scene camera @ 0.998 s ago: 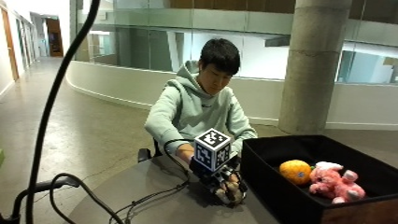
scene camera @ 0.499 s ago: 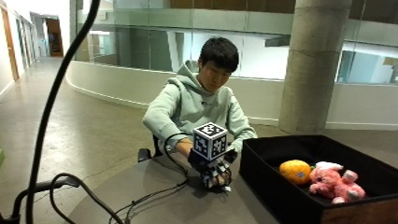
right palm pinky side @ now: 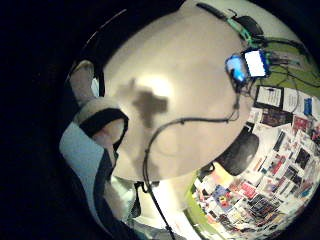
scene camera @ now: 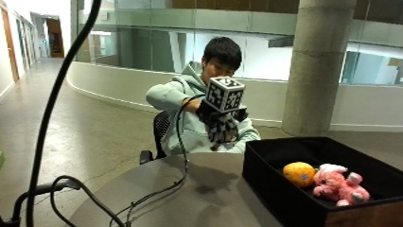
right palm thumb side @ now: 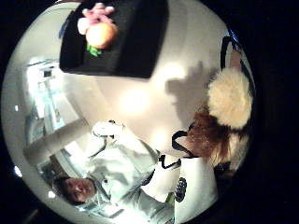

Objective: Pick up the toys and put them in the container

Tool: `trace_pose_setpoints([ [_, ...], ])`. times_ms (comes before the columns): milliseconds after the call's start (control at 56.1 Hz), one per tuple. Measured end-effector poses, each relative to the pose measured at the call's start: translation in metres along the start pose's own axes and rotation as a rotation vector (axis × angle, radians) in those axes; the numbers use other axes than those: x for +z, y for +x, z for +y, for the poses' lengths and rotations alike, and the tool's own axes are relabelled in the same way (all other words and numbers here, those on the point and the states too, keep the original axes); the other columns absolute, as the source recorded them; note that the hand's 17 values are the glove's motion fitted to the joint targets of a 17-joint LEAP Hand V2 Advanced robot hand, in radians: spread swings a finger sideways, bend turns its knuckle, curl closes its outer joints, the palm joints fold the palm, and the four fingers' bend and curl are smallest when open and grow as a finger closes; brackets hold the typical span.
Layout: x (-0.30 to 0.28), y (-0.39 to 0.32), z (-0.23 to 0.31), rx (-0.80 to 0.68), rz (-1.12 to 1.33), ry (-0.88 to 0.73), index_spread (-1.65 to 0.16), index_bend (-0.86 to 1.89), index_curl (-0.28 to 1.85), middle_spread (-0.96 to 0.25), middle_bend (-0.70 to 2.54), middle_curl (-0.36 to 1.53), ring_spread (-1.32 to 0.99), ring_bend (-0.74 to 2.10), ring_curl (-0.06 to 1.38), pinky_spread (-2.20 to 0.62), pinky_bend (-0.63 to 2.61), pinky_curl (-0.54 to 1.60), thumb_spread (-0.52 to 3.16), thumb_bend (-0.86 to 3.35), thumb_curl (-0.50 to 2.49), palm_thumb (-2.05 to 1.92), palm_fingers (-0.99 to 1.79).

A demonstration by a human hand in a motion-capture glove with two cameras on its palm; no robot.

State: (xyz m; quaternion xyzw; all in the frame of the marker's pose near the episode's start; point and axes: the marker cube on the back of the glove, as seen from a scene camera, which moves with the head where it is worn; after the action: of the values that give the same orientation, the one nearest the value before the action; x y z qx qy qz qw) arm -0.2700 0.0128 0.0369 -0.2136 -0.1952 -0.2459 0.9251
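Note:
My gloved right hand (scene camera: 219,118) is raised well above the round grey table (scene camera: 189,189), to the left of the black container (scene camera: 271,189). Its fingers curl round a furry brown and cream toy (right palm thumb side: 226,105), which fills the edge of the thumb side palm view. From outside, only a dark bit of this toy shows under the hand. An orange toy (scene camera: 299,173) and a pink plush toy (scene camera: 337,185) lie inside the container. From the palm, the container (right palm thumb side: 135,46) with the orange toy (right palm thumb side: 101,33) and pink plush (right palm thumb side: 96,11) lies some way off across the table.
Black cables (scene camera: 151,194) trail over the table's left part. A small device with a lit screen (right palm pinky side: 247,65) sits near the table's edge. The person sits on a chair (scene camera: 159,132) behind the table. A concrete pillar (scene camera: 315,66) stands behind the container.
The hand was down at the table surface on the furry toy; it has since risen high above the table with the toy in its grip.

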Motion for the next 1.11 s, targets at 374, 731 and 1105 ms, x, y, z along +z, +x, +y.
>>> trace_pose_setpoints([
  [374, -0.121, -0.088, -0.083, -0.085, -0.057, 0.666, -0.23, 0.81, 1.08, -0.35, 0.72, 0.66, -0.4, 1.18, 0.65, -0.4, 1.31, 0.63, 0.65, 0.05, 0.99, 0.71, 0.73],
  [731, -0.074, -0.101, -0.152, -0.077, -0.102, 0.529, -0.29, 0.13, 0.72, -0.08, 0.18, 0.48, -0.08, 0.22, 0.37, -0.03, 1.01, 0.47, 1.16, -0.06, 0.61, 0.09, -0.42],
  [1105, -0.086, -0.08, -0.121, -0.168, -0.181, 0.549, -0.33, 0.16, 0.53, -0.15, 0.1, 0.32, 0.0, 0.12, 0.23, 0.07, 0.87, 0.38, 1.41, 0.01, 0.45, 0.13, -0.25],
])
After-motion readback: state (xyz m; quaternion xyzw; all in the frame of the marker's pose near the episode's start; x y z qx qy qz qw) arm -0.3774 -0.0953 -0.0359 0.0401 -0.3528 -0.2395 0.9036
